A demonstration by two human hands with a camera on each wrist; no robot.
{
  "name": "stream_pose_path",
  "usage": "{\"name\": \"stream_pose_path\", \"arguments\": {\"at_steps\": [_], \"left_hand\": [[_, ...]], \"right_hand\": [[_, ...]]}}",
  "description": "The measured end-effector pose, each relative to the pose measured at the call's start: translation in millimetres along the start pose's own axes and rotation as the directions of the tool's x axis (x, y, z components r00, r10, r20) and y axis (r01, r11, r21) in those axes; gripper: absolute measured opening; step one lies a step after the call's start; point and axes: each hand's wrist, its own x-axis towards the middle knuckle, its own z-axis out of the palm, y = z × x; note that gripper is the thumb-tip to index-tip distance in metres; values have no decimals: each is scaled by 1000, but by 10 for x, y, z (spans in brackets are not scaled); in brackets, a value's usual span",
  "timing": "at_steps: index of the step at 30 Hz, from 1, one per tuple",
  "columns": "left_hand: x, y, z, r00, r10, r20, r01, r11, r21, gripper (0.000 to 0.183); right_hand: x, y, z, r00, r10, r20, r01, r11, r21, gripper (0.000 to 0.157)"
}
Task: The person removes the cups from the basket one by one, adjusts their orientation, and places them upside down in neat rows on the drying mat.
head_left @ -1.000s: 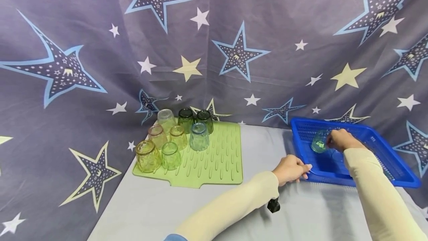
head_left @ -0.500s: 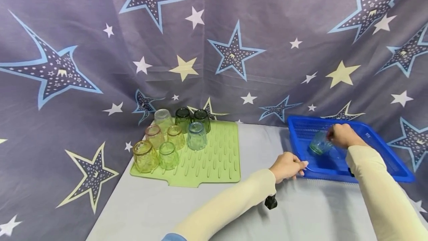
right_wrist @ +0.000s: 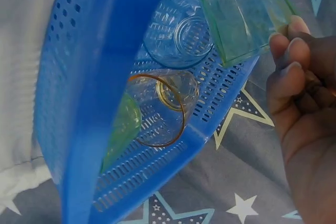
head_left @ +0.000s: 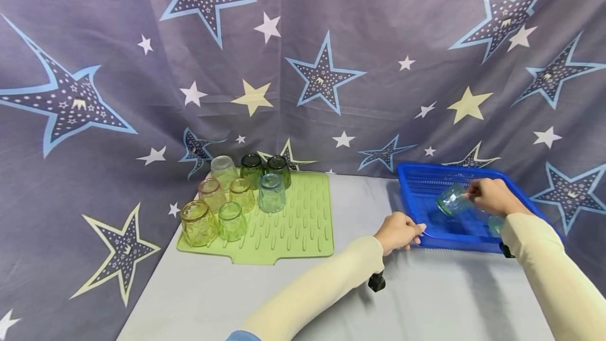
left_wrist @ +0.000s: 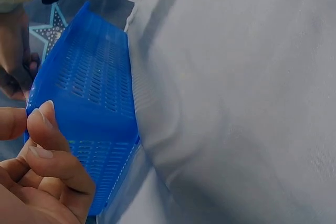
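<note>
My right hand [head_left: 494,196] pinches a pale green drinking glass [head_left: 452,200] by one end, between thumb and fingertips. The glass is tilted over the blue plastic basket [head_left: 405,193], its green rim toward the lower left in the head view. At the basket's near left corner, my left hand [head_left: 397,231] pinches the rim between thumb and fingers; the left wrist view shows this grip too. Down in the basket, the right wrist view shows a bluish clear glass [right_wrist: 178,35], an amber-rimmed glass [right_wrist: 163,108] and a green glass [right_wrist: 123,129] partly behind the basket's edge.
Left on the white-covered table [head_left: 360,199] lies a green drying mat [head_left: 303,214]. Several coloured glasses stand upside down on its left part, among them a blue one [head_left: 272,193] and a light green one [head_left: 232,221]. A starry curtain [head_left: 322,136] hangs close behind.
My right hand has tilted the pale green glass further onto its side and seems to have raised it slightly. The left hand keeps its hold on the rim. The head view has turned right.
</note>
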Motion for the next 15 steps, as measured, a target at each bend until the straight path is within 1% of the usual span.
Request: {"name": "stream_pose_path", "arguments": {"at_steps": [4,9,15], "left_hand": [[3,-2,-7,1000,12,-4,-12,999,39,29],[-12,22,-31,999,27,-17,-26,997,74,26],[-16,52,-61,999,16,-32,-13,994,109,26]], "right_hand": [[-112,2,4,999,40,9,-40,997,62,15],[-238,-15,8,996,88,20,-90,985,145,19],[-394,-39,7,991,127,45,-135,962,236,30]]}}
